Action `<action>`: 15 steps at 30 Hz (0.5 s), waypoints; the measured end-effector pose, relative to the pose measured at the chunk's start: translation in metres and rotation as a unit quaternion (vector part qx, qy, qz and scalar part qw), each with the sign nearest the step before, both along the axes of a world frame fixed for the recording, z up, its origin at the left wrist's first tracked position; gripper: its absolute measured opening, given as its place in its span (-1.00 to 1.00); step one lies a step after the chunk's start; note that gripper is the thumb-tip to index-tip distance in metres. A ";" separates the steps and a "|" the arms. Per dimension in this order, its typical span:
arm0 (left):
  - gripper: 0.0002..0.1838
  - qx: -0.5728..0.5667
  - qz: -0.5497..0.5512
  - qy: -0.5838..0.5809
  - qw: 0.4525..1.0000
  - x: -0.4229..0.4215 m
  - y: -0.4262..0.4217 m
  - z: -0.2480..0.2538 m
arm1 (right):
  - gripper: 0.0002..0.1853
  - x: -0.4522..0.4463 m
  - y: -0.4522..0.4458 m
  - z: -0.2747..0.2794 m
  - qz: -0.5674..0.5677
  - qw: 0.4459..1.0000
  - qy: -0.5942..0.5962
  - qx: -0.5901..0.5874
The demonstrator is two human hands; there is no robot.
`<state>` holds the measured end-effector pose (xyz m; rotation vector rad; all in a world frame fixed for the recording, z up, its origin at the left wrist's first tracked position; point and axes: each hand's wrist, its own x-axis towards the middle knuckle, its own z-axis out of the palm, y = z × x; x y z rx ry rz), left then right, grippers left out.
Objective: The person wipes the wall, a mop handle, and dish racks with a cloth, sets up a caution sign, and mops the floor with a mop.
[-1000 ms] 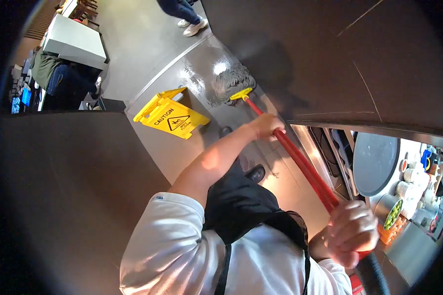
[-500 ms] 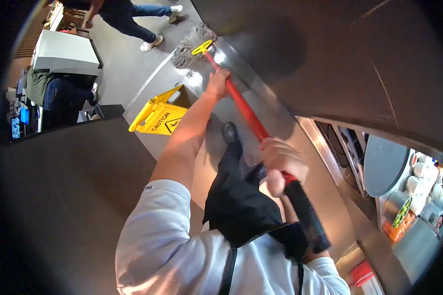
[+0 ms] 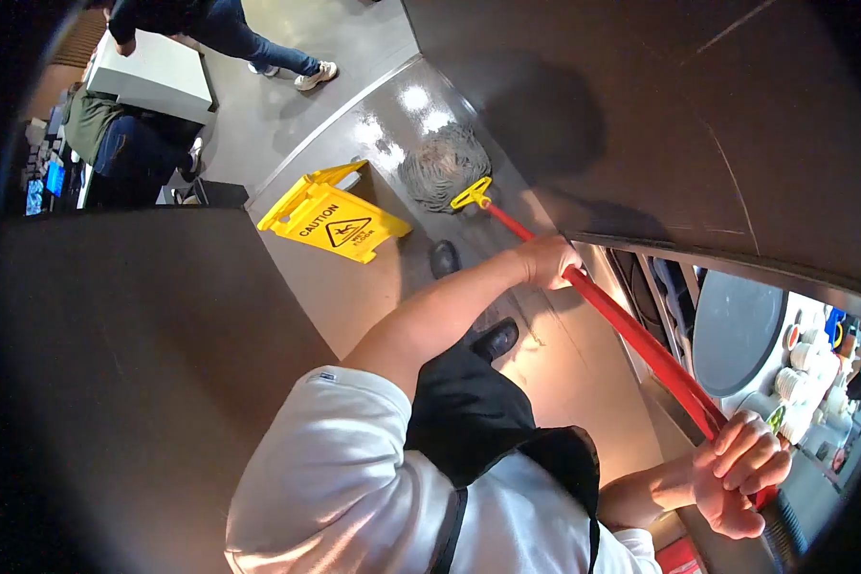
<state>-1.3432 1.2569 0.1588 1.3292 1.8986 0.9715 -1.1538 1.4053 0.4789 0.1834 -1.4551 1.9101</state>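
Note:
A mop with a red handle [image 3: 641, 340], a yellow clamp [image 3: 472, 193] and a grey string head [image 3: 445, 163] slants across the view. Its strings are bunched on the shiny floor [image 3: 392, 115]. My left hand [image 3: 548, 261] is closed around the lower part of the handle. Higher up, close to the black grip end [image 3: 784, 526], my right hand [image 3: 741, 474] wraps the handle. A yellow caution sign [image 3: 340, 222] stands on the floor left of the mop head. My black shoes [image 3: 496, 340] are on the floor below it.
Dark panels [image 3: 115, 325] flank the passage on both sides. At right, a shelf opening holds a round grey tray [image 3: 737, 330] and stacked white dishes [image 3: 804, 383]. Two people are at upper left: one walking in jeans [image 3: 249, 38], another by a white counter [image 3: 153, 72].
The mop head has been drawn back towards me from the floor strip, and both hands have shifted right with the handle. The walking person has moved left.

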 end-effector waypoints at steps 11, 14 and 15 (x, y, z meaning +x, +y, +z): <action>-0.80 0.015 0.200 0.121 0.972 -0.221 -0.091 -0.096 | -0.60 -0.182 -0.060 -0.104 0.081 0.996 -0.041 0.001; -0.89 0.004 0.287 0.124 0.950 -0.276 -0.142 -0.092 | -0.59 -0.264 -0.076 -0.116 0.142 0.989 -0.037 -0.016; -0.91 0.003 0.314 0.134 0.940 -0.291 -0.162 -0.090 | -0.59 -0.290 -0.085 -0.118 0.169 0.985 -0.036 -0.025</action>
